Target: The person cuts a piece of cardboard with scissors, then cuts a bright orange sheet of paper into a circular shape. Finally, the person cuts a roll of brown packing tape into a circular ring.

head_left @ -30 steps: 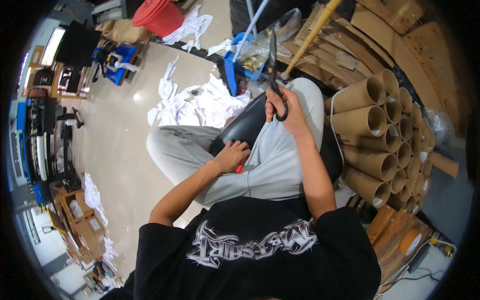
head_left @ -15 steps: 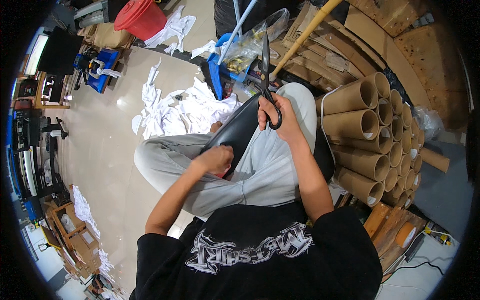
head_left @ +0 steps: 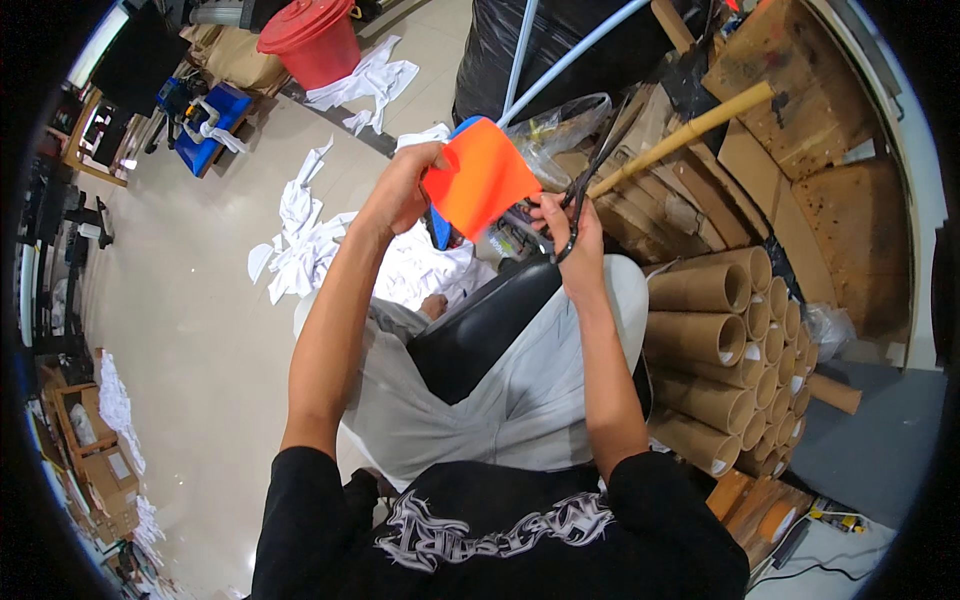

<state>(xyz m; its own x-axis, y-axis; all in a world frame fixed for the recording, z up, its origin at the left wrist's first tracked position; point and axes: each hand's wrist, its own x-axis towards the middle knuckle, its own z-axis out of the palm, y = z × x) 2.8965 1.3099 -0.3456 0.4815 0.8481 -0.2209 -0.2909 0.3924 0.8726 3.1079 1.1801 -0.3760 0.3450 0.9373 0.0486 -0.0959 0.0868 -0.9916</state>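
A bright orange square sheet (head_left: 482,180), whose material I cannot tell, is held up in front of me. My left hand (head_left: 407,185) is closed on its left edge, thumb on top. In my right hand (head_left: 572,232) are black-handled scissors (head_left: 577,195), their blades pointing up and away to the right. The fingertips of that hand reach the sheet's right corner and seem to touch it. Below, a black padded surface (head_left: 475,335) lies between my legs in pale grey trousers (head_left: 490,430).
Brown cardboard tubes (head_left: 700,337) are stacked to my right, with flattened cardboard (head_left: 655,185) and a yellow pole (head_left: 690,137) beyond. White cloth scraps (head_left: 420,265) lie on the floor ahead. A red bucket (head_left: 315,45) and a black bag (head_left: 570,75) stand farther off.
My left hand has risen from my lap and now holds the orange sheet up. The right hand with the scissors has come beside the sheet, and the scissors now tilt right.
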